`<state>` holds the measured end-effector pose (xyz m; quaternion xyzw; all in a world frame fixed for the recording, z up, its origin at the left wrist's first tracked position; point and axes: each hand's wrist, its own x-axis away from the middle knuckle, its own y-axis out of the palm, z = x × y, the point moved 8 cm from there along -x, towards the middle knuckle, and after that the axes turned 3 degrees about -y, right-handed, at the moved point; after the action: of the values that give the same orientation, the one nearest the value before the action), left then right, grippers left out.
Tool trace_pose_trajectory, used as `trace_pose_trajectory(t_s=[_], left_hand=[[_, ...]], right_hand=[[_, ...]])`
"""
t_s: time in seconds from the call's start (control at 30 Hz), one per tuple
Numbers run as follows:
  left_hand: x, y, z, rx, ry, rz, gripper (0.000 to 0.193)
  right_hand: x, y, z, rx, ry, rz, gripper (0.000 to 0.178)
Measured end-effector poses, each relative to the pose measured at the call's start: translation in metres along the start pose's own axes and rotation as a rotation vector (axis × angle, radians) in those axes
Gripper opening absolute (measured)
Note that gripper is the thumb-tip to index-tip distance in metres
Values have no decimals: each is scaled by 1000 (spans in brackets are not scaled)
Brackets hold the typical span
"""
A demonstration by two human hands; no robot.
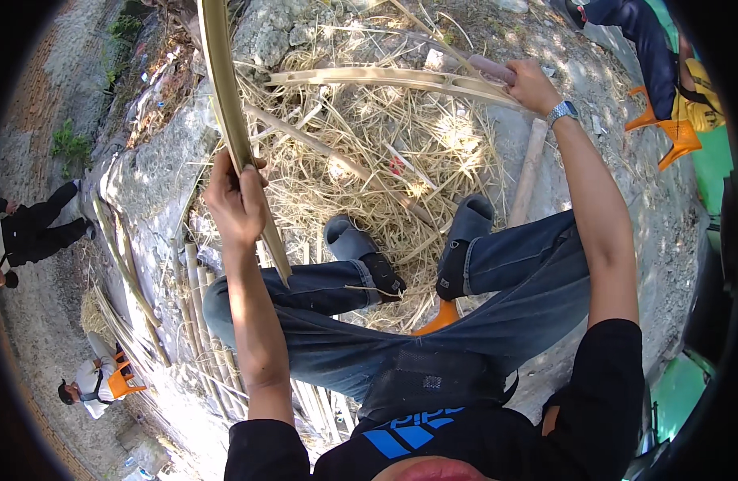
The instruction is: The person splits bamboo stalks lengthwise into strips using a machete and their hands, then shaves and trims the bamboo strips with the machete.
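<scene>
My left hand (237, 196) is closed around a long split bamboo strip (221, 72), which stands nearly upright and runs past the top edge of the view. Its lower end comes down beside my left knee. Farther right, my right hand (534, 88) grips a short, round, pinkish-brown wooden piece (492, 69); whether it is a tool's handle I cannot tell. Just below that piece, a split bamboo length (369, 77) with its hollow side showing lies across the shavings, its right end close to my right hand.
Bamboo shavings (345, 176) cover the ground around my slippers (471, 218). A thin pole (337, 156) and a round stick (529, 170) lie there. Bamboo poles (201, 305) are at left. I sit on an orange stool (438, 317). Other people are at both sides, one near an orange stool (677, 140).
</scene>
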<state>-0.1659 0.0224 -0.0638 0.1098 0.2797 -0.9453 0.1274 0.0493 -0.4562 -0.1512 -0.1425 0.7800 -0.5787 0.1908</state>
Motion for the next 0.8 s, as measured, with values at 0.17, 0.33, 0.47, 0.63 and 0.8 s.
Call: trace_pose_trajectory(t_s=[0.17,0.33,0.47,0.63,0.8], left_hand=[[-11,18,5,-106,1,90,23],[-17,69,-19,-40,-141,-116,25],[-9,128,-26,176,-221,-409,25],[-23,178,15,308,-290,-703,27],[-41,169,34,519,-606,-756,30]], right_hand=[[1,-15,38,13,168,148,35],[6,-69,19,-119,346,271,38],[19,-98,-38,-739,363,528,37],[25,-115,-97,-1555,136,427,38],[46,-101,-111,-1407,204,259,26]])
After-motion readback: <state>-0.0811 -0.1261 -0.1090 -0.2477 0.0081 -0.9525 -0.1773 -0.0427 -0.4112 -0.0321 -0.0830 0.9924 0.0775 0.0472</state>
